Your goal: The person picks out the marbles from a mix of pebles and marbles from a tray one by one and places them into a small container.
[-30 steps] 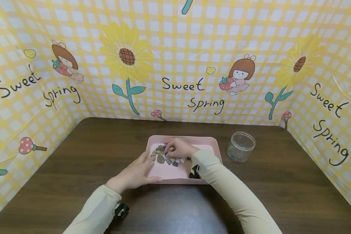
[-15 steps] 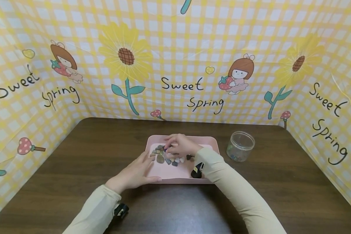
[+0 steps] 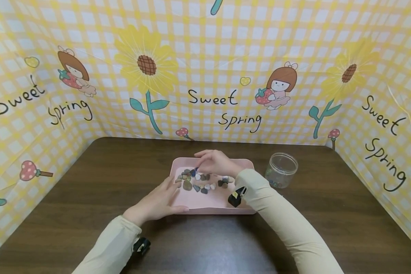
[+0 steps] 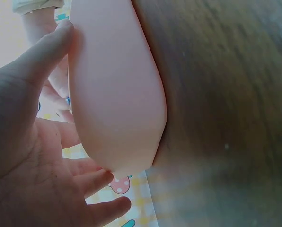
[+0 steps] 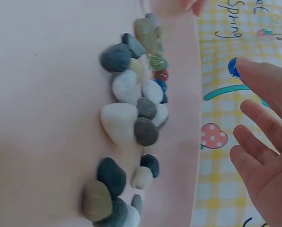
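Observation:
In the head view my left hand (image 3: 159,199) rests on the left end of a pink tray (image 3: 209,211), fingers spread. Its thumb touches the near rim, and in the left wrist view its fingertips lie along the tray's corner. Over the far side of the tray, my right hand (image 3: 216,161) pinches a blue marble (image 5: 234,67) at its fingertips. Below it lie rows of pebbles (image 5: 119,122), white, grey and tan. A green marble (image 5: 157,62) and a red marble (image 5: 161,75) sit among them.
A clear plastic jar (image 3: 281,170) with some marbles at its bottom stands right of the tray on a dark wooden table (image 3: 116,163). Yellow checked cloth (image 3: 209,57) hangs around the back and sides.
My right hand has lifted and drawn back and to the right from the pebbles, carrying the blue marble and uncovering more stones. The left hand stays in place on the tray.

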